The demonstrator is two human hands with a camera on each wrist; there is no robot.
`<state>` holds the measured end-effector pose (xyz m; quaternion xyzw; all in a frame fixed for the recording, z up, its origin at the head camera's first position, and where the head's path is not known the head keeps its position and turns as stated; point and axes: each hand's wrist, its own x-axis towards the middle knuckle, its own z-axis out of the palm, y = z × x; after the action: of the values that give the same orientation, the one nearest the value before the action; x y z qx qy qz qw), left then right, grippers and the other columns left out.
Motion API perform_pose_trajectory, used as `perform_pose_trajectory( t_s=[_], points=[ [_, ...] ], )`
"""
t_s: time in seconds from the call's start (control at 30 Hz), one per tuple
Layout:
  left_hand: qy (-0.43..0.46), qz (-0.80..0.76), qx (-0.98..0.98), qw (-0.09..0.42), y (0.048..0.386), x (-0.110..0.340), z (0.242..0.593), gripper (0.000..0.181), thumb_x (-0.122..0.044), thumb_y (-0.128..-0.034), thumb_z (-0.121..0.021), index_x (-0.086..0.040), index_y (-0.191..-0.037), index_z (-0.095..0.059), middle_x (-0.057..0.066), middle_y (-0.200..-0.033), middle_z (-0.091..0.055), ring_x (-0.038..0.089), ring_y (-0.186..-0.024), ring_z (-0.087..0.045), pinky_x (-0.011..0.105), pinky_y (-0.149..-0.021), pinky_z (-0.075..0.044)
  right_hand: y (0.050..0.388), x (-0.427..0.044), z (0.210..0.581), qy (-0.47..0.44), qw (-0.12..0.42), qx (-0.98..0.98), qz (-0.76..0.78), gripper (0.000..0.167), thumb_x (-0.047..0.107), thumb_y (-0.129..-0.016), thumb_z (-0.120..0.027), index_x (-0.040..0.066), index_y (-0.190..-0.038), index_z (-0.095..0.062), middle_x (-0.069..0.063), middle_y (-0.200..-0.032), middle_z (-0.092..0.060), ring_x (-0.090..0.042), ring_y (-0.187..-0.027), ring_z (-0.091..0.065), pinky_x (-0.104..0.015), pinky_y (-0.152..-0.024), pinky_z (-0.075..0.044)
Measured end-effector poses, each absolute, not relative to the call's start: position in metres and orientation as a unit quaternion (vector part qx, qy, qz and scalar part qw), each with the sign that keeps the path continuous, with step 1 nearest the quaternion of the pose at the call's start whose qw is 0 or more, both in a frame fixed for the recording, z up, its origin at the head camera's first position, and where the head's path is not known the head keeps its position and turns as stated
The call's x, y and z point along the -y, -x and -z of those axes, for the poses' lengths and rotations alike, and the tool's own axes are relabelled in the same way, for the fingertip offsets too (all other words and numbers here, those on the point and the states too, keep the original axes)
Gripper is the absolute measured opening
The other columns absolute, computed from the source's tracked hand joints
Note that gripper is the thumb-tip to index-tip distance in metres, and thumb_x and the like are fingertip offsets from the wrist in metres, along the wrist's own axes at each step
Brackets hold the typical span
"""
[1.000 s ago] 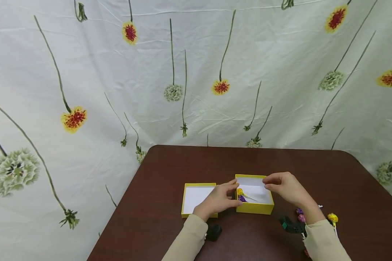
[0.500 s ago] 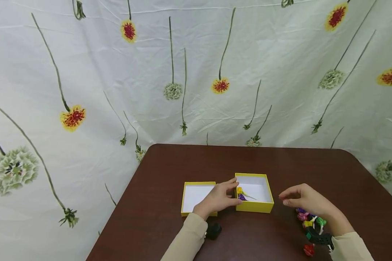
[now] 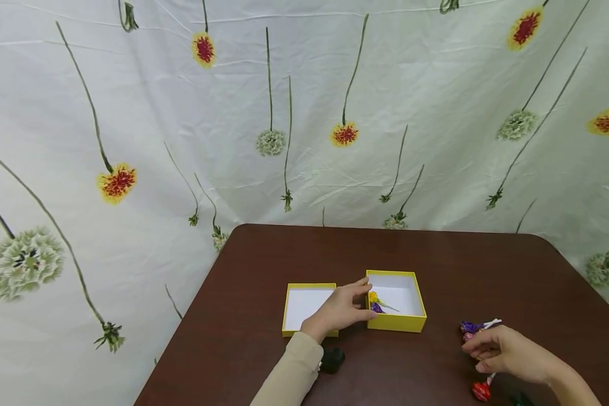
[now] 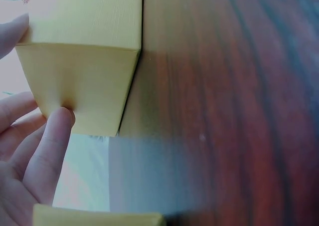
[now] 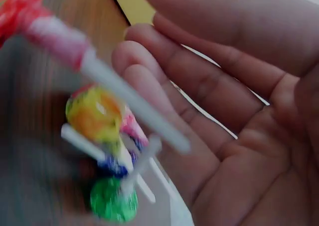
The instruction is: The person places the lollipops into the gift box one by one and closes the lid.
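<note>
On the counter [image 3: 401, 372], the left hand [image 3: 335, 309] is gripping a yellow box [image 3: 397, 323] (two lollipops [image 3: 376, 308] inside). Unclenched and relaxed, the right hand [image 3: 510, 355] is hovering over more lollipops [image 3: 481, 391].

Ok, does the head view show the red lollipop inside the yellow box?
No, the red lollipop is on the table near the right hand, well apart from the yellow box.
</note>
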<state>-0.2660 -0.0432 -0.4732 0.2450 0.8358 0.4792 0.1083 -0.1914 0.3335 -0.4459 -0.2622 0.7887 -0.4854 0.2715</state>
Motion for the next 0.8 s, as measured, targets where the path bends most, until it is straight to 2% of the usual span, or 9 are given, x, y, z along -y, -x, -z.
perform_pose_trajectory(
  t_s=[0.1, 0.2, 0.3, 0.4, 0.6, 0.8],
  points=[
    [-0.245, -0.478, -0.836, 0.109, 0.266, 0.043, 0.473, 0.069, -0.026, -0.0887, -0.078, -0.009, -0.149, -0.048, -0.001, -0.164, -0.033, 0.024, -0.138, -0.052, 0.028, -0.096, -0.057, 0.186, -0.342, 0.448, 0.279, 0.257, -0.799, 0.466, 0.033, 0.002, -0.091, -0.068, -0.017, -0.118, -0.063, -0.024, -0.115, -0.069, 0.007, -0.1, -0.064, -0.016, -0.077, -0.056],
    [-0.245, -0.476, -0.838, 0.109, 0.266, 0.044, 0.474, 0.069, -0.027, -0.0886, -0.078, -0.009, -0.149, -0.049, -0.001, -0.164, -0.033, 0.023, -0.135, -0.054, 0.028, -0.096, -0.057, 0.181, -0.345, 0.45, 0.299, 0.227, -0.817, 0.438, 0.028, 0.004, -0.09, -0.071, -0.009, -0.114, -0.069, -0.006, -0.109, -0.075, 0.006, -0.096, -0.064, -0.018, -0.071, -0.056],
    [-0.248, -0.473, -0.839, 0.106, 0.266, 0.045, 0.474, 0.069, -0.027, -0.0886, -0.078, -0.009, -0.149, -0.049, 0.0, -0.163, -0.033, 0.023, -0.134, -0.055, 0.028, -0.095, -0.057, 0.177, -0.345, 0.451, 0.298, 0.219, -0.825, 0.427, 0.023, 0.006, -0.09, -0.072, -0.005, -0.111, -0.071, 0.007, -0.104, -0.074, 0.006, -0.093, -0.063, -0.019, -0.068, -0.055],
    [-0.25, -0.471, -0.84, 0.105, 0.266, 0.045, 0.474, 0.069, -0.027, -0.0891, -0.077, -0.009, -0.149, -0.049, 0.0, -0.164, -0.033, 0.024, -0.136, -0.053, 0.028, -0.095, -0.057, 0.174, -0.343, 0.452, 0.287, 0.227, -0.825, 0.43, 0.02, 0.004, -0.09, -0.071, -0.006, -0.108, -0.071, 0.01, -0.1, -0.072, 0.005, -0.089, -0.061, -0.02, -0.066, -0.054],
    [-0.251, -0.471, -0.839, 0.105, 0.266, 0.044, 0.473, 0.069, -0.027, -0.0894, -0.077, -0.009, -0.149, -0.048, 0.0, -0.164, -0.033, 0.025, -0.138, -0.051, 0.029, -0.096, -0.057, 0.171, -0.338, 0.455, 0.238, 0.242, -0.847, 0.41, 0.018, 0.007, -0.087, -0.074, -0.005, -0.1, -0.073, 0.003, -0.097, -0.072, 0.007, -0.083, -0.059, -0.021, -0.065, -0.053],
    [-0.252, -0.472, -0.838, 0.106, 0.266, 0.043, 0.473, 0.069, -0.027, -0.0896, -0.077, -0.008, -0.149, -0.048, 0.0, -0.164, -0.032, 0.025, -0.141, -0.048, 0.029, -0.096, -0.057, 0.17, -0.34, 0.458, 0.243, 0.242, -0.852, 0.396, 0.004, 0.01, -0.087, -0.075, 0.006, -0.087, -0.074, 0.017, -0.087, -0.068, 0.007, -0.075, -0.055, -0.022, -0.058, -0.049]
  ],
)
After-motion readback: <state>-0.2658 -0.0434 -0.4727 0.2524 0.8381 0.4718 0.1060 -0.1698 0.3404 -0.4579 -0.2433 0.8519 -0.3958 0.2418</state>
